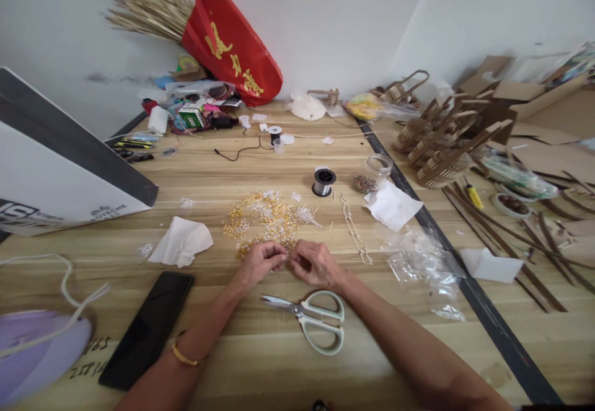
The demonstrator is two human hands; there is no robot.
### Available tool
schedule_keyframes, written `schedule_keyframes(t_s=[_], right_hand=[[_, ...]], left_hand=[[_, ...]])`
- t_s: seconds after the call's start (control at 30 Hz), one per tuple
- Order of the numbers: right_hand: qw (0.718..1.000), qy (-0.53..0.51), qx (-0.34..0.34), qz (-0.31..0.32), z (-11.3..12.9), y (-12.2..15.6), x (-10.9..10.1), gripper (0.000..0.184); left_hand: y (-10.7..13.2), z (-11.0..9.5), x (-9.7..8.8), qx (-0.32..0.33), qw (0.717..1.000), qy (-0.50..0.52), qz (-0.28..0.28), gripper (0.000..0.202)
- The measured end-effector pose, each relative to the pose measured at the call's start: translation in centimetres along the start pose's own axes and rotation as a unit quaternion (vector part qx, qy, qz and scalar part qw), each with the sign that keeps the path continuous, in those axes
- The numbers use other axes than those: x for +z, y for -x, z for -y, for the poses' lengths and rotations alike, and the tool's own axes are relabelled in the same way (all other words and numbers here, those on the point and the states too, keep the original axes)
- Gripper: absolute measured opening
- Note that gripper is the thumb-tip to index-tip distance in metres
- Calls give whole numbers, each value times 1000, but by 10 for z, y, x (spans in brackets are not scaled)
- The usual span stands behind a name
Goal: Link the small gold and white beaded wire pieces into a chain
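Both hands meet at the near edge of a pile of small gold and silver jewelry pieces (279,216). My left hand (260,262) is closed in a pinch, its fingertips almost touching the other hand. Curled fingers close my right hand (313,262), with thumb and index pressed together. Whatever is between the fingertips is too small to make out. Just below the hands lie scissors (320,323) with pale green handles, blades slightly toward the left. To the right of the pile a thin pale chain (354,231) is stretched out on the table. A spool of wire (323,183) stands behind.
On the left are a black phone (147,330), a crumpled tissue (181,242) and a large box (60,169). Clear plastic bags (427,262), a white paper (393,205) and a glass jar (374,172) with beads lie right. Small woven baskets (437,150) stand farther right.
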State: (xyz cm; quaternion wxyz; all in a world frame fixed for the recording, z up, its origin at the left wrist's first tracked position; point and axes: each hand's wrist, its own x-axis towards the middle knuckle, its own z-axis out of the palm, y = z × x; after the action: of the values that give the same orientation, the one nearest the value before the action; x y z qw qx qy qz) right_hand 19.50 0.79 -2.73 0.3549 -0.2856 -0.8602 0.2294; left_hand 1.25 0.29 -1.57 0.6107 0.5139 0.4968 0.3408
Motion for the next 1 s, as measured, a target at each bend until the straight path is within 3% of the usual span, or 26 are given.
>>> schedule_keyframes(t_s=[1.0], right_hand=[[1000, 20, 15, 7, -2, 2, 3, 5]], left_hand=[[0, 5, -2, 10, 999, -25, 20, 25]])
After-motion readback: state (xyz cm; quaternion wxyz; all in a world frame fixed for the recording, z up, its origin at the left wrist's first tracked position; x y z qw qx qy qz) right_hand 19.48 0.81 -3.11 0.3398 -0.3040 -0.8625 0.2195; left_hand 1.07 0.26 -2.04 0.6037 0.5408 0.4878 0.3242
